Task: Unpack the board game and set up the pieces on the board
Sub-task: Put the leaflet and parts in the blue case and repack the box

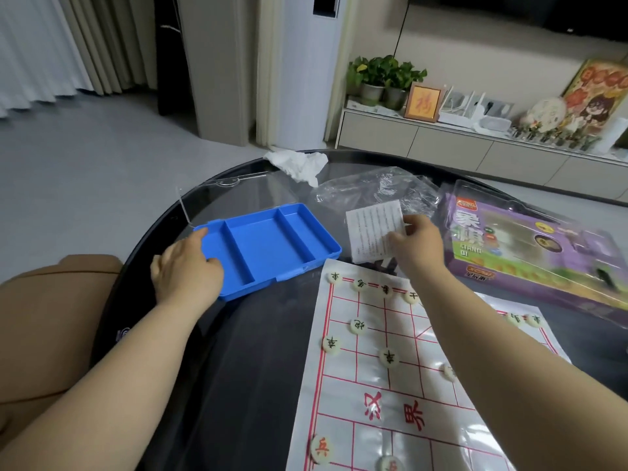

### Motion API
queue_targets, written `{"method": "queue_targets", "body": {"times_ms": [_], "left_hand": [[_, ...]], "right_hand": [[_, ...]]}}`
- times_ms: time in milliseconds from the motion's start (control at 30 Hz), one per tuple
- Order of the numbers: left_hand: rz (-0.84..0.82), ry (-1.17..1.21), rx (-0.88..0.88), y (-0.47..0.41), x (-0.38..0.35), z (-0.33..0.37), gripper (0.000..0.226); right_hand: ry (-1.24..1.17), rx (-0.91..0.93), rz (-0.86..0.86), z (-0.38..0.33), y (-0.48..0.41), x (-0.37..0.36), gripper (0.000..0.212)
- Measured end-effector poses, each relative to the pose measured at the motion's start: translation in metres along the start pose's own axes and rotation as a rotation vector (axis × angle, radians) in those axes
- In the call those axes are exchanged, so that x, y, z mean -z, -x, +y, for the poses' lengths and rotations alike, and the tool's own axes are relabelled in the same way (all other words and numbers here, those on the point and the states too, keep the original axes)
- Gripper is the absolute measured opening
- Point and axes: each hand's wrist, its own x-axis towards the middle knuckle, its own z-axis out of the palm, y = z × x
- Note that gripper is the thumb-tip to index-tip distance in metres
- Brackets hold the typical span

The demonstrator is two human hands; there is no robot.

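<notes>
Left grip curls round the blue three-part plastic tray; right grip pinches a printed paper leaflet; glossy board reads 汉界

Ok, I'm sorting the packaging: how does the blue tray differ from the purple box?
The blue tray is plain, open-topped, with three empty compartments; the purple box is printed with pictures and text. The left hand holds the tray's corner; the box lies untouched, the right hand pinching a leaflet. Both lie on the dark table beside the board.
</notes>
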Motion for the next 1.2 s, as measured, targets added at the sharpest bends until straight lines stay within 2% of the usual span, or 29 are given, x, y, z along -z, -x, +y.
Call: {"method": "queue_targets", "body": {"times_ms": [167, 267, 333, 400, 467, 533, 767, 967, 1133, 1200], "left_hand": [[-0.02, 0.017, 0.029, 0.022, 0.021, -0.019, 0.055], [-0.02, 0.066, 0.029, 0.044, 0.031, -0.037, 0.056], [-0.01, 0.093, 0.029, 0.057, 0.037, -0.046, 0.055], [0.009, 0.126, 0.023, 0.068, 0.041, -0.05, 0.053], [0.031, 0.146, 0.022, 0.073, 0.042, -0.05, 0.052], [0.056, 0.148, 0.025, 0.075, 0.043, -0.049, 0.052], [0.083, 0.124, 0.039, 0.074, 0.042, -0.046, 0.054], [0.093, 0.122, 0.025, 0.072, 0.04, -0.048, 0.055], [0.095, 0.112, 0.02, 0.072, 0.038, -0.049, 0.056], [0.091, 0.112, 0.031, 0.073, 0.038, -0.049, 0.056]], "right_hand": [[-0.202, 0.126, -0.033, -0.035, 0.031, 0.016, 0.025], [-0.301, 0.149, -0.245, -0.061, 0.054, 0.01, 0.028], [-0.204, 0.214, -0.435, -0.077, 0.068, -0.003, 0.03], [0.005, 0.292, -0.583, -0.088, 0.082, -0.02, 0.031], [0.23, 0.359, -0.681, -0.09, 0.089, -0.04, 0.034], [0.357, 0.386, -0.727, -0.087, 0.094, -0.059, 0.039], [0.36, 0.545, -0.608, -0.068, 0.105, -0.099, 0.04], [0.219, 0.636, -0.436, -0.064, 0.108, -0.089, 0.036], [0.235, 0.567, -0.304, -0.056, 0.091, -0.045, 0.031], [0.31, 0.495, -0.306, -0.045, 0.082, -0.019, 0.031]]}}
